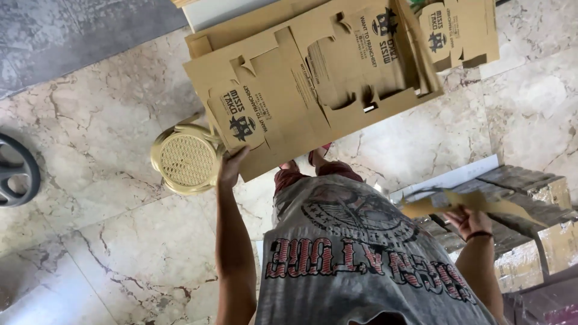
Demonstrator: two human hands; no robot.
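My left hand (pixel 232 165) reaches forward and grips the near edge of a stack of flat brown cardboard box blanks (pixel 313 78) with dark printed logos. The stack tilts over a cream plastic stool (pixel 186 159) with a woven round seat. My right hand (pixel 472 222), a dark band on its wrist, holds a single flat cardboard piece (pixel 475 203) out to the right. My grey printed shirt (pixel 355 253) fills the lower middle, and my feet (pixel 304 161) show just under the stack.
Marble floor tiles (pixel 102 198) spread around. A black wheel (pixel 15 171) sits at the left edge. A wrapped bundle of cardboard (pixel 533 198) lies at the right beside a white board (pixel 448 177). More blanks (pixel 460 30) lie at the top right.
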